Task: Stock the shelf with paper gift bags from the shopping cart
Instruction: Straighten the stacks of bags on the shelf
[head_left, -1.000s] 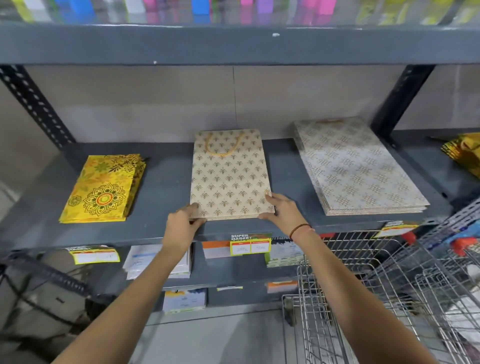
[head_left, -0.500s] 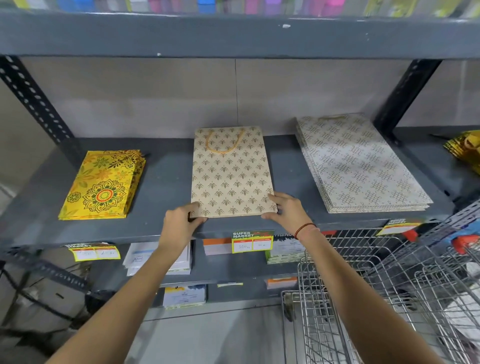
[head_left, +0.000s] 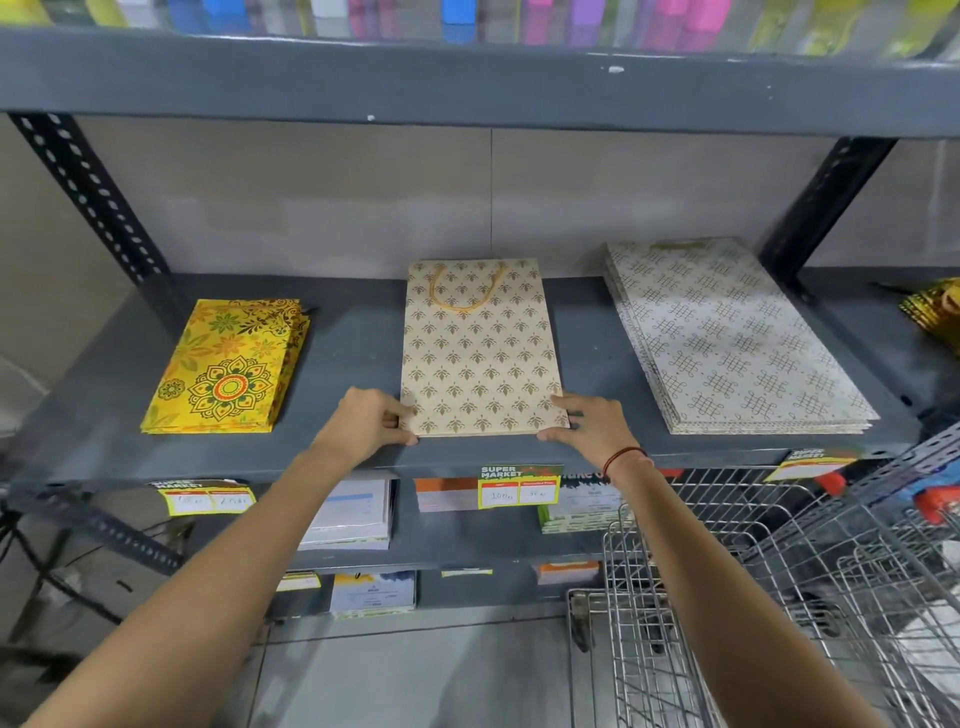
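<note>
A beige paper gift bag (head_left: 480, 353) with a gold leaf pattern and a yellow cord handle lies flat in the middle of the grey shelf (head_left: 353, 343). My left hand (head_left: 366, 418) pinches its near left corner. My right hand (head_left: 592, 423) grips its near right corner, fingers resting on the shelf's front edge. The wire shopping cart (head_left: 779, 597) stands at the lower right, below the shelf.
A stack of yellow floral bags (head_left: 228, 366) lies to the left, a stack of white patterned bags (head_left: 727, 338) to the right. Gold bags (head_left: 935, 312) sit at the far right. Price tags (head_left: 519, 488) hang on the shelf edge. Lower shelves hold paper packs (head_left: 348, 514).
The beige bag has slid slightly toward the back and been squared on the shelf. Both hands stayed at its near corners.
</note>
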